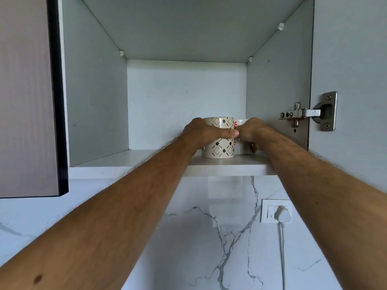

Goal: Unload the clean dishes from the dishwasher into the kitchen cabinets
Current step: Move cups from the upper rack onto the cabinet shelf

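A: Mugs, two of them, stand on the cabinet shelf [109, 164], side by side and touching or nearly so, toward the right half of the shelf. The patterned mug [219, 148] has diamonds and coffee beans on it; the white mug [240, 122] with a red flower sits at its three o'clock, close to the cabinet's right wall.

B: And the hands?

A: The left hand [201, 132] is wrapped around the patterned mug, thumb laid across its front and pointing to three o'clock. The right hand [252, 130] is curled around the white mug; I'd guess the fingers are at its handle, but that side is hidden.

B: So what is the step?

A: As I read it, setting both mugs down and parking them. Both bases look flat on the shelf already.

B: How would you finish it well?

A: Push each mug a bit deeper, toward twelve o'clock, so neither sits near the front edge. Leave a sliver of space between them so the ceramic doesn't knock. Then loosen the fingers straight outward, not upward, so no mug is tipped on release. The right hand should mind the door hinge [307, 113] at its three o'clock when it backs out.

B: Anything else around?

A: A wall socket [276, 211] with a plug sits at six o'clock below the shelf, on the marble wall.
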Motion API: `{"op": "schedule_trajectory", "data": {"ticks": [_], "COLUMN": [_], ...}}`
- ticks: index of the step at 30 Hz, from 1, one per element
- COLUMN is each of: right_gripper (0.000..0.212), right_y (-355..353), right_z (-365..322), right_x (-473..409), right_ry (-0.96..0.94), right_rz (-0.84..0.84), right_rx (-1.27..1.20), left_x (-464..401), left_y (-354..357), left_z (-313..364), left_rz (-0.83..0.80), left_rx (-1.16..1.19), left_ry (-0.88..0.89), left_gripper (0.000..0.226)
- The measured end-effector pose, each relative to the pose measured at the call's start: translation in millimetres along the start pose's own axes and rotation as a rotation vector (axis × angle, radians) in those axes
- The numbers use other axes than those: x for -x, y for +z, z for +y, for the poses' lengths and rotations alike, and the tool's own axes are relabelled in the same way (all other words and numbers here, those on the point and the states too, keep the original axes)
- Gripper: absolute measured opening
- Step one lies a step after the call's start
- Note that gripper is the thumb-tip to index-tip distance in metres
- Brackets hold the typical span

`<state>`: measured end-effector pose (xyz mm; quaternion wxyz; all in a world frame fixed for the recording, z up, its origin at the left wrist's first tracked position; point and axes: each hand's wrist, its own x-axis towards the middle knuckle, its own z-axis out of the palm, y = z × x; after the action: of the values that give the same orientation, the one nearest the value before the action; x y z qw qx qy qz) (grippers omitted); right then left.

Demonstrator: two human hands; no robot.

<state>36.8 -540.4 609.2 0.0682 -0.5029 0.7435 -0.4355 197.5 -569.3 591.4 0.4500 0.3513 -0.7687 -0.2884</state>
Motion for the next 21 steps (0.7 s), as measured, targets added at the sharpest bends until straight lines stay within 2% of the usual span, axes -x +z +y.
{"op": "schedule_trajectory", "data": {"ticks": [3,6,8,13,18,21], "right_gripper": [0.042,0.071,0.079,0.08,0.065,0.037], "right_y": [0.7,-0.2,0.4,-6.0,-12.3,-15.1], "right_z": [-0.1,-0.4,0.0,3.9,1.9,-4.8], "right_x": [0.8,7.9,9.1,16.1,22.5,15.5], "right_ry": [0.001,0.022,-0.005,-0.107,-0.16,-0.207], "right_rz": [-0.011,-0.004,0.027,0.122,0.117,0.214], "right_rx": [-0.041,-0.103,-0.141,-0.139,-0.079,0.023], "left_x": [5.0,12.7,17.7,27.7,29.8,30.8], "left_y": [1.1,0.6,0.5,1.6,1.4,1.5], "left_z": [1.2,2.2,3.4,7.9,6.6,5.6], "left_rz": [0.038,0.105,0.156,0.198,0.186,0.166], "left_rx": [-0.041,-0.05,-0.088,-0.2,-0.229,-0.247], "left_ry": [0.01,-0.052,-0.069,-0.047,-0.015,0.057], "left_gripper": [0.081,0.111,0.124,0.119,0.113,0.1]}}
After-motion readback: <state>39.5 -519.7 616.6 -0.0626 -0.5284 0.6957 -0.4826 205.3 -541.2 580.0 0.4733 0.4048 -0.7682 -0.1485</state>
